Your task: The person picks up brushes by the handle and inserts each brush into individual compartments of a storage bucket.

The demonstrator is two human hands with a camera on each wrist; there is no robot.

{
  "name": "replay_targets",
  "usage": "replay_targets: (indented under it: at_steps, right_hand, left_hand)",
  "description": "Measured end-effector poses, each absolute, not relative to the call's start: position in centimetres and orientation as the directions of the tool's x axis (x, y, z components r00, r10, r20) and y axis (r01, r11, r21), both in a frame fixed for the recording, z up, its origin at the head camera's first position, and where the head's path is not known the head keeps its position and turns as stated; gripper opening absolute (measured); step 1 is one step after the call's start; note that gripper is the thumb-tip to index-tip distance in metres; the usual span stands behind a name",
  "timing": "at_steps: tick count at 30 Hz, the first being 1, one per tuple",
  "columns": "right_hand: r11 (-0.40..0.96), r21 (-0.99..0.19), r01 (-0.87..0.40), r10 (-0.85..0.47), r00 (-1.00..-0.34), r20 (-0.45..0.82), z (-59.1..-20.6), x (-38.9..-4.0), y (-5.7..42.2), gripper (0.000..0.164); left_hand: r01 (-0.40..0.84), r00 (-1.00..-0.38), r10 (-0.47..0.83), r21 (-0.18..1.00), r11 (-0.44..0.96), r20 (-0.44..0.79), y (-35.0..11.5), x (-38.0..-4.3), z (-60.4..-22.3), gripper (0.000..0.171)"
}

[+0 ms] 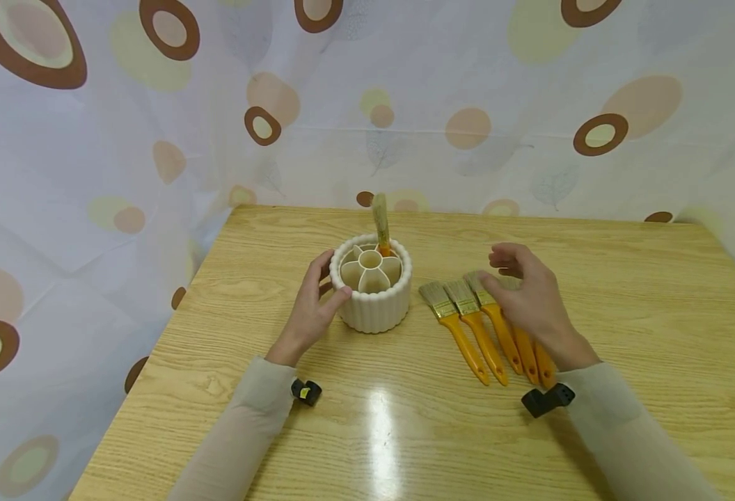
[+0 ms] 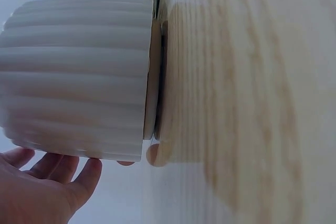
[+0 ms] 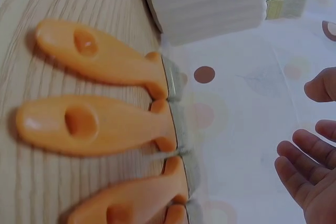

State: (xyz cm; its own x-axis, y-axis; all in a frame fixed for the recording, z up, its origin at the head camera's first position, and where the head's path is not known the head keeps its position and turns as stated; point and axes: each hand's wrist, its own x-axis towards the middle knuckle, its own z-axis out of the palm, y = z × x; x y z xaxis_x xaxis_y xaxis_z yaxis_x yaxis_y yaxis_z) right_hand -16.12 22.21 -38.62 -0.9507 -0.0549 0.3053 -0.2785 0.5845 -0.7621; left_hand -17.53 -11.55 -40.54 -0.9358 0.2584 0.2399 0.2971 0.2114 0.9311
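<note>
A cream ribbed round holder with petal-shaped compartments stands upright on the table. One paintbrush stands in a rear compartment, bristles up. My left hand holds the holder at its left side, thumb at the front of the rim, fingers farther back; the left wrist view shows fingertips against the ribbed wall. Several flat paintbrushes with orange handles lie fanned out to the right, bristles away from me. Above their right part hovers my right hand, fingers loosely bent, nothing in it. It hides some bristles.
The light wood table ends at a patterned cloth behind and on the left. Handles lie side by side below the right hand. A black wrist camera sits on the right sleeve, another on the left.
</note>
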Motion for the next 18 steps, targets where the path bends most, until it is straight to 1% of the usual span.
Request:
replay_targets:
  at_steps: [2,12,18]
  right_hand:
    - [0.594,-0.757,-0.271,-0.052,-0.952,0.3,-38.7,-16.1,22.6,0.047]
    - [0.63,-0.737,-0.244,-0.05,-0.96,0.274,-39.0,-15.7,24.6,0.05]
    - [0.655,-0.72,-0.23,-0.044,-0.963,0.267,-39.2,-15.4,25.6,0.05]
  left_hand:
    - [0.306,-0.935,0.252,0.928,0.213,0.25,-11.7,-17.9,-41.3,0.067]
    - [0.318,-0.935,0.236,0.922,0.223,0.265,-11.6,-17.8,-41.4,0.068]
    - [0.315,-0.935,0.239,0.923,0.223,0.261,-11.7,-17.8,-41.4,0.073]
